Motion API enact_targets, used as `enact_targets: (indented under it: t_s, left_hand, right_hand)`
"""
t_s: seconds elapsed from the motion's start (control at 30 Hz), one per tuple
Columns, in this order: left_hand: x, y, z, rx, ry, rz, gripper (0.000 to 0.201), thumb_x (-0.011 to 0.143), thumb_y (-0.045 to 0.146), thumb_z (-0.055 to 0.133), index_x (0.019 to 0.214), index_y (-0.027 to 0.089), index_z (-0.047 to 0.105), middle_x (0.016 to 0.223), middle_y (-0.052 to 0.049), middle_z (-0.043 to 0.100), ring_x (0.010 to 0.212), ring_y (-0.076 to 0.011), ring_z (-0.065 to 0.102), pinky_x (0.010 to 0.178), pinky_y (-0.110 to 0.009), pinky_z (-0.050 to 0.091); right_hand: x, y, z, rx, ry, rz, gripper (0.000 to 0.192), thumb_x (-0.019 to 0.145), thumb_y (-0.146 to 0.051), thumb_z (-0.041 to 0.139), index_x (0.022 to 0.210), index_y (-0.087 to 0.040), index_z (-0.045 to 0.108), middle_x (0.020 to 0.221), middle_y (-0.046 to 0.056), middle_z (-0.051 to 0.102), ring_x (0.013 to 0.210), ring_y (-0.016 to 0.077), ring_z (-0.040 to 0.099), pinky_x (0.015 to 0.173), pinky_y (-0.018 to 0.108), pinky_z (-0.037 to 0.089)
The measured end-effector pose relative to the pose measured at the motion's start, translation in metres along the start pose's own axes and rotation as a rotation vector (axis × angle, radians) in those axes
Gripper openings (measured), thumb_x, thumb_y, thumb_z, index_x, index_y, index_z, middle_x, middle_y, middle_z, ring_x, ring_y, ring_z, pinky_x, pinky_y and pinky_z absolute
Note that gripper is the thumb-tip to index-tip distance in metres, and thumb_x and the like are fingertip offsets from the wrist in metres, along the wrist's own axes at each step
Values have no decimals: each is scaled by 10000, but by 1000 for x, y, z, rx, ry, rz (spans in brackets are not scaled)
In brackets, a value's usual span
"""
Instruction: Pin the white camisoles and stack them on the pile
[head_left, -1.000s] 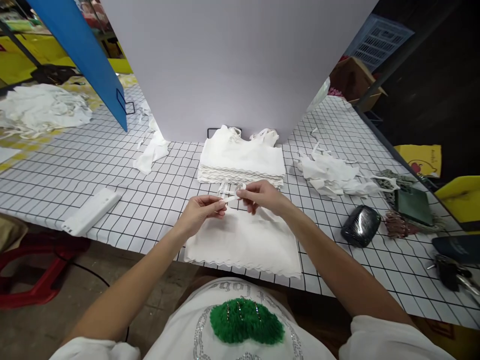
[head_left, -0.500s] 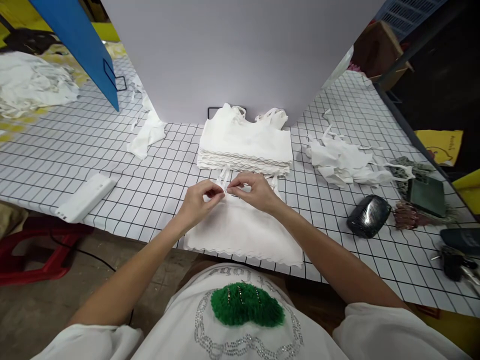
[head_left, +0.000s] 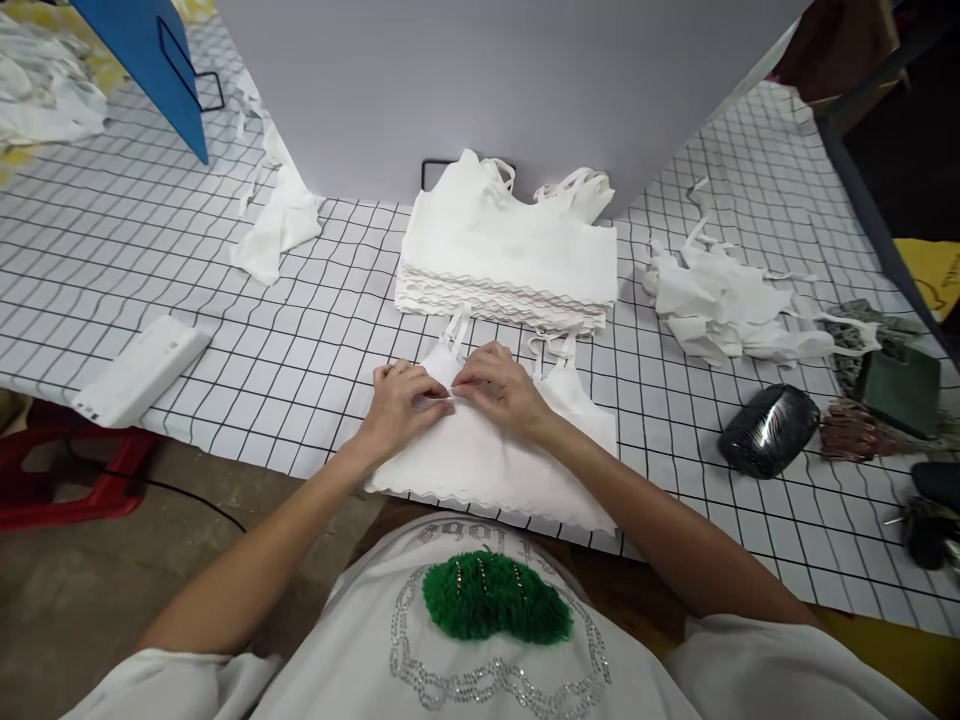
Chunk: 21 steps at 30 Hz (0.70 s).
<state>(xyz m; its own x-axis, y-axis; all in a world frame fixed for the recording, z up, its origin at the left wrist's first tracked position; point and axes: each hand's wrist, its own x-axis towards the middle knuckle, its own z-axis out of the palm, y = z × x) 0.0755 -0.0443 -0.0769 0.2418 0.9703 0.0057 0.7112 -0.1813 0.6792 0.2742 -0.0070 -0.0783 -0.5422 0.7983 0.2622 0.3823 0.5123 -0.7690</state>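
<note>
Both hands (head_left: 450, 395) pinch a white top (head_left: 495, 455) on the gridded table (head_left: 187, 290) before a grey board (head_left: 480, 90).

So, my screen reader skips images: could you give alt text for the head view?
Left hand and right hand press on a flat white camisole top on a black-gridded white table, before a stack of folded white tops.

A flat white fabric top (head_left: 495, 460) lies at the near edge of the white black-gridded counter (head_left: 150, 260), with the left hand (head_left: 401, 405) and right hand (head_left: 501, 388) side by side on its far part. Just behind it sits a stack of folded white tops (head_left: 510, 255). A white plastic bar (head_left: 139, 370) lies to the left, a shiny black pouch (head_left: 769, 430) to the right, and loose white fabric scraps (head_left: 720, 310) behind the pouch.
</note>
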Motion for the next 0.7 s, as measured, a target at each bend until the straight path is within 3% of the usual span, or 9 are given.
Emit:
enact_targets:
  t_s: [0.23, 0.6, 0.7]
  left_hand:
    - [0, -5, 6, -28, 30, 31, 123, 799, 320, 763, 721, 238, 717, 767, -7, 699, 870, -230, 561, 864, -413, 291]
    - [-1, -5, 6, -83, 40, 35, 107, 798, 289, 763, 713, 237, 724, 744, -5, 699, 850, -229, 553, 873, -415, 285]
    - [-1, -5, 6, -87, 37, 36, 109, 797, 299, 772, 714, 240, 734, 745, -8, 697, 862, -234, 557, 885, -419, 287]
  right_hand:
    - [0, -3, 6, -58, -27, -6, 216, 969, -333, 602, 806, -222, 691, 797, 53, 666, 958, 250, 506, 899, 445, 357]
    - [-4, -1, 7, -88, -27, -45, 206, 976, -296, 578, 812, -212, 669, 791, 53, 644, 952, 246, 493, 890, 441, 369]
    - [-1, -4, 1, -158, -96, -99, 201, 978, -219, 539, 813, -198, 651, 793, 58, 626, 961, 248, 481, 890, 451, 375]
